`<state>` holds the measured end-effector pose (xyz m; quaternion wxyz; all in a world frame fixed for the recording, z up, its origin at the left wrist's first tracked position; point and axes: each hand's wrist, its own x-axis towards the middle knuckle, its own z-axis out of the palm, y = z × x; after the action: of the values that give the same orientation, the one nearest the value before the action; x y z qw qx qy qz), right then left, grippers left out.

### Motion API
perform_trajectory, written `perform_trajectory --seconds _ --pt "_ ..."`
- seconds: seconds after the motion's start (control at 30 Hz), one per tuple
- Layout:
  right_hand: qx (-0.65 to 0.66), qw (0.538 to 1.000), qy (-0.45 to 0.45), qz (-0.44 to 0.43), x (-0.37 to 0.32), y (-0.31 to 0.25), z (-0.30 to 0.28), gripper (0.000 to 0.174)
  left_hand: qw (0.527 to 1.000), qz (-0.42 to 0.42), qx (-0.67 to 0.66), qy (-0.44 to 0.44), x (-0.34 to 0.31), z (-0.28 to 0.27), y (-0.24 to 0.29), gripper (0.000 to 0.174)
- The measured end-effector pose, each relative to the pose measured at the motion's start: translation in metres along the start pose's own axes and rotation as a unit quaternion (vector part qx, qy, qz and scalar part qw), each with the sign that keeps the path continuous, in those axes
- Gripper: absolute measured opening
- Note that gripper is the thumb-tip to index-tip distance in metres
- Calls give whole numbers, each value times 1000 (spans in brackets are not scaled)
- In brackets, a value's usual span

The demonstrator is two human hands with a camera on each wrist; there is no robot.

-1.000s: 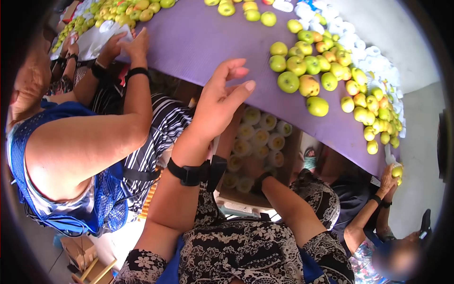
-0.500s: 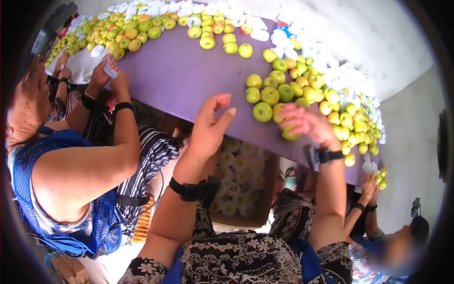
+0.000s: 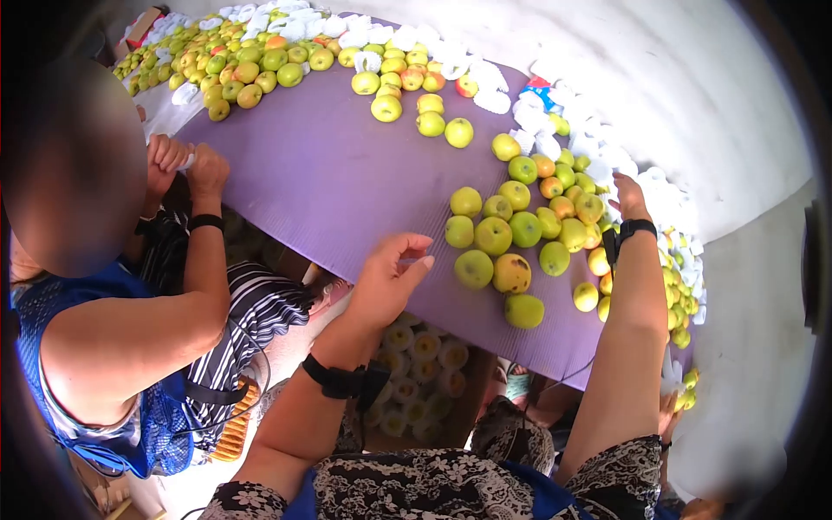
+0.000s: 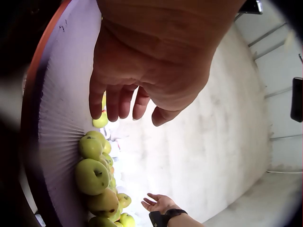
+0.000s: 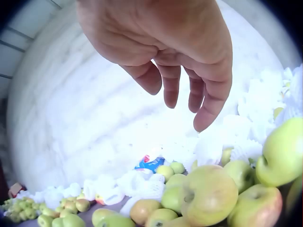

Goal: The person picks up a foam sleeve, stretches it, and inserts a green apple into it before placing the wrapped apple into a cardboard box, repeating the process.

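Observation:
My left hand [image 3: 390, 277] hovers over the near edge of the purple table [image 3: 303, 165], its fingers loosely bent and nothing in them. In the left wrist view those fingers hang relaxed above a row of yellow-green apples [image 4: 92, 176]. My right hand [image 3: 631, 198] reaches across the apple pile [image 3: 555, 217] to the white foam nets [image 3: 598, 152] heaped along the back. Seen from the right wrist, its fingers [image 5: 208, 111] point down, parted and empty, close over the foam nets [image 5: 208, 149] and apples [image 5: 208, 194]. One apple [image 3: 511, 273] near the front has dark spots.
Below the table, a cardboard box holds apples in foam nets [image 3: 425, 347]. Another person [image 3: 113, 338] in a blue vest works at my left, hands [image 3: 186, 165] on a white piece. More apples [image 3: 234, 69] line the far left. A white wall rises behind the table.
My right hand has come up from the box below the table, passed over the apples and moved to the foam nets at the back. My left hand stays raised and empty.

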<state>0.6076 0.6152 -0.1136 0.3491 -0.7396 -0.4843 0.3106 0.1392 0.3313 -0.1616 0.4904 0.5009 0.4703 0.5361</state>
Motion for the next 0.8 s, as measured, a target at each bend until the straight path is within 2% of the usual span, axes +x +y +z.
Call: perform_trajectory --seconds 0.03,0.1,0.17,0.23,0.3,0.4,0.43,0.5,0.53,0.6,0.63,0.7,0.73,0.77,0.8 --pt "-35 999 8 -13 4 3 5 41 1000 -4 1 -2 3 1 -3 24" --pt "-94 995 -42 -14 20 11 6 43 1000 -16 -6 -9 9 2 -9 23" --pt "-87 986 -109 -92 70 49 -1 44 999 -34 -19 -15 15 5 -14 23" --pt "-86 992 -88 24 36 14 10 45 998 -57 -26 -17 17 9 -17 23" --pt "-57 993 -92 38 43 23 14 49 997 -63 -32 -27 20 12 -17 23" --pt "-75 994 -31 69 53 28 20 49 996 -53 -47 -45 21 15 -18 26" --pt "-109 994 -12 -25 72 38 16 47 996 -52 -58 -50 22 14 -21 29" --pt "-176 961 26 -213 122 61 3 45 993 -49 -93 -44 21 14 -26 37" --pt "-106 975 58 -184 78 20 15 38 992 -47 -114 -36 22 14 -28 42" --pt "-85 982 -11 -169 -15 -63 38 35 994 -13 -106 -7 21 13 -23 54" --pt "-24 976 -108 -189 -53 -89 51 31 997 20 -78 14 22 13 -13 60" --pt "53 925 -295 -231 -128 -126 78 23 995 64 -46 55 19 17 2 69" --pt "50 903 -364 -224 -163 -137 90 22 993 77 -42 75 17 19 7 72" --pt "-41 870 -426 -244 -189 -145 102 22 992 103 -24 73 18 17 8 73" --pt "-29 827 -470 -306 -215 -143 117 22 989 129 -7 72 18 16 9 74"
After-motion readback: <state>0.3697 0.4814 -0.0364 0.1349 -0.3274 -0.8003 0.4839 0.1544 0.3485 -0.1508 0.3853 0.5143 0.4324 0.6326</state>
